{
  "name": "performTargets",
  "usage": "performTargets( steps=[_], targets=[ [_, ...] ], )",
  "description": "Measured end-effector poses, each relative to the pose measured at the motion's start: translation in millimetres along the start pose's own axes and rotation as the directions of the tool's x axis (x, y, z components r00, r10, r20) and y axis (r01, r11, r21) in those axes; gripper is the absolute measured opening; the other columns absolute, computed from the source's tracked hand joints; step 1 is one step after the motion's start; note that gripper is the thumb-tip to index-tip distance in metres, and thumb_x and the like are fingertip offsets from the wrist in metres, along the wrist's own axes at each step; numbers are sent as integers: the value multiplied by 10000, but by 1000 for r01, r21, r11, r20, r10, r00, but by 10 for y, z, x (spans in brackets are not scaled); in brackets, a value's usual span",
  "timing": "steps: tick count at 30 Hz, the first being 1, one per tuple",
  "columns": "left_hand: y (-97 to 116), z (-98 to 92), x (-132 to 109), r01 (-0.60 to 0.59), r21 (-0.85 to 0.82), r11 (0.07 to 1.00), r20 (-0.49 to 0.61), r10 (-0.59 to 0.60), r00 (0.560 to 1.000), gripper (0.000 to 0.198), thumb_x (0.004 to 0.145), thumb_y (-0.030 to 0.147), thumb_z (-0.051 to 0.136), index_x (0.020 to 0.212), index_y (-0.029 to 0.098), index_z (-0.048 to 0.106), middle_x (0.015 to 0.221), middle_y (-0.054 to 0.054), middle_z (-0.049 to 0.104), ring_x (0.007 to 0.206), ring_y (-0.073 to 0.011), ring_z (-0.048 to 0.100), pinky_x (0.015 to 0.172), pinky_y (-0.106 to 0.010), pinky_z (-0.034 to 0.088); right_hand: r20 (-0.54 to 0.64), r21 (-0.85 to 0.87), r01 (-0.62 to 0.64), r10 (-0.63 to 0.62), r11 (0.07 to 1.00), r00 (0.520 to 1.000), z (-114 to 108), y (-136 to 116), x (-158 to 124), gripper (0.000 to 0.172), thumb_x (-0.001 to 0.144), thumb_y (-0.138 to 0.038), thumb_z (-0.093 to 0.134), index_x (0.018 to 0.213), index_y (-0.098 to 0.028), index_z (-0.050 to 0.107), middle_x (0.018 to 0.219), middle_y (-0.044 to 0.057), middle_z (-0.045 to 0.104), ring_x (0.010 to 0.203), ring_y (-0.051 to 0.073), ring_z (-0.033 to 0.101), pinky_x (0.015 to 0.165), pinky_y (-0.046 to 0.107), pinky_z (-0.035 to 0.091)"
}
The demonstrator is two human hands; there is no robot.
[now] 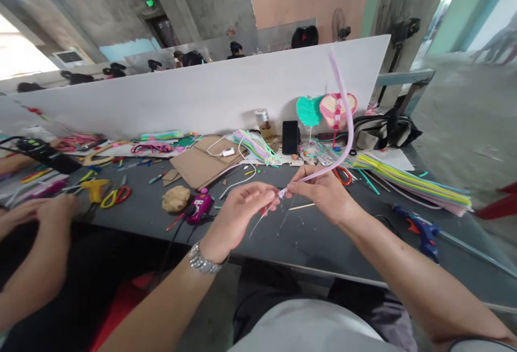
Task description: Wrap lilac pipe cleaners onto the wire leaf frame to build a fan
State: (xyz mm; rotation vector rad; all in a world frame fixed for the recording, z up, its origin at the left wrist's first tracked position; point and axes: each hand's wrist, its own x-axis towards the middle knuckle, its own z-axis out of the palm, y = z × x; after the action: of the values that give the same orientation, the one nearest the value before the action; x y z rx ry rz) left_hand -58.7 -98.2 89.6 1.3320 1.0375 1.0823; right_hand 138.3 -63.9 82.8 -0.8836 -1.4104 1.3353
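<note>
Working at a long dark grey worktop [315, 260], with a white upright partition board [194, 99] along its far edge. Loose bundle of yellow, pink and teal fuzzy stems [416, 182] runs out to the right edge. Black-and-beige cloth bag [383, 132] sits at the far right corner; flat brown cardboard sheets [202, 162] lie left of centre, toward the far edge.

Our own hands are over the near half, close together. Right hand [319, 190]: thumb and fingertips closed, gripping a long lilac fuzzy stem [349, 131] close to its lower end. Left hand [250, 206], silver watch [204, 259] on the wrist: thumb and forefinger pinched at a thin pale strand just beside that end; can't tell if they also touch the fuzz. Stem is clear of the worktop, bowing right, then up in front of the partition.

Blue glue gun [426, 233] lies by the right edge, yellow glue gun [96, 188] well left. Teal heart-shaped piece [310, 110] and pink heart-shaped piece [338, 108] stand near the far edge. Tan rough lump [176, 199] and magenta boxy device [200, 208] are left of our left hand. Smallest we can name: the thin pale strand [258, 223], hanging below the left fingers.
</note>
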Motion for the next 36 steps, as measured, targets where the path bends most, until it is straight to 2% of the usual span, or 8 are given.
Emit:
performTargets(
  steps=[7,12,19,26,29,32,34,36],
  targets=[
    [361,-178,-49,-43,301,953,-48,60,997,150,769,298,798,826,166,757,732,-51,741,613,-144,637,584,-262,518,97,-23,82,-80,996,992,244,-242,173,131,712,-260,754,644,-190,667,615,12,705,606,142,588,606,289,437],
    [362,-202,-98,-43,322,946,-116,85,990,137,796,304,752,806,168,755,725,-65,743,653,-164,675,604,-266,526,128,-69,97,-87,993,988,308,-270,232,119,741,-266,735,658,-188,702,640,22,719,626,143,616,606,286,458],
    [-244,-215,35,37,234,972,-170,3,985,203,809,351,733,784,149,737,680,-53,706,592,-133,607,533,-240,432,50,-94,-93,98,991,994,255,219,273,210,772,-360,753,704,-164,718,625,37,720,552,128,613,489,236,476],
    [-888,-103,84,166,56,984,-253,-147,956,264,741,387,777,732,131,715,611,-34,668,543,-113,562,501,-223,392,-65,-193,-353,347,916,936,187,582,198,278,867,-340,699,658,-163,651,583,52,690,433,127,606,369,214,438],
    [-1015,-116,88,224,28,974,-288,-207,935,285,706,404,792,703,133,708,593,-31,661,523,-107,549,504,-223,396,-88,-275,-285,272,918,958,-60,588,10,298,850,-408,717,680,-168,671,642,56,717,461,124,616,413,221,452],
    [-1092,-152,80,291,6,957,-333,-273,903,317,663,437,814,723,142,715,605,-31,677,524,-115,561,517,-231,421,-270,-391,-231,128,891,954,-632,604,-352,295,833,-463,712,784,-172,713,698,55,734,528,138,635,504,248,479],
    [-1153,-172,86,323,45,945,-340,-289,895,298,654,420,822,714,149,713,604,-25,676,531,-115,556,521,-232,421,-473,-467,-305,56,830,879,-1133,634,-707,298,826,-467,695,878,-176,730,758,66,750,588,163,657,566,282,503],
    [-1237,-177,117,336,45,941,-371,-297,880,272,638,396,832,698,160,711,596,-11,669,540,-116,547,518,-233,414,-661,-547,-452,-32,704,750,-1611,662,-1124,286,804,-443,680,910,-183,739,767,74,747,654,203,671,620,323,513]
  ],
)
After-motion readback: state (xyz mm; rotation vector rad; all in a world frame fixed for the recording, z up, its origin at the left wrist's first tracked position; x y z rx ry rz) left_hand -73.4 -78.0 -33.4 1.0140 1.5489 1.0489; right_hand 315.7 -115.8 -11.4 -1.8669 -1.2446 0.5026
